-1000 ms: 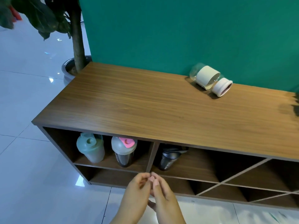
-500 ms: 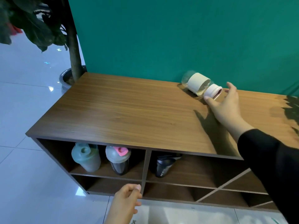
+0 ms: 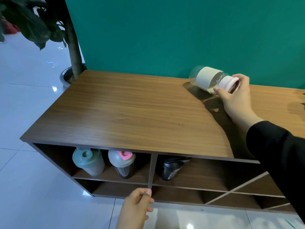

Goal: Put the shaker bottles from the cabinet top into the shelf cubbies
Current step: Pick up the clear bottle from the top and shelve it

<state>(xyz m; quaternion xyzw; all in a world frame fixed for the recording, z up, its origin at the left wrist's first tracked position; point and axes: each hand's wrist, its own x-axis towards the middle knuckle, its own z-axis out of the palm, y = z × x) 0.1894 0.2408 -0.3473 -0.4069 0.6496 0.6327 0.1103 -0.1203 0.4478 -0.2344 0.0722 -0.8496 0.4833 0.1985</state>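
Note:
A clear bottle with a cream sleeve (image 3: 206,79) and a pale pink cap lies tilted at the back right of the wooden cabinet top (image 3: 132,113), its cap end raised. My right hand (image 3: 234,95) grips it by the cap. My left hand (image 3: 137,207) hangs low in front of the cabinet, fingers curled with nothing in them. In the upper left cubby stand a pale green shaker (image 3: 88,161) and a grey shaker with a pink flip lid (image 3: 123,162). A black shaker (image 3: 171,167) stands in the cubby right of the divider.
A green wall (image 3: 165,33) backs the cabinet. A potted tree (image 3: 72,52) stands at its left rear corner. Lower cubbies (image 3: 123,189) and diagonal-divided cubbies (image 3: 231,190) are on the right. White glossy tiles cover the floor (image 3: 33,187).
My right hand reached from beside the left hand to the bottle and closed on its cap, lifting that end. My left hand stayed low by the cabinet front.

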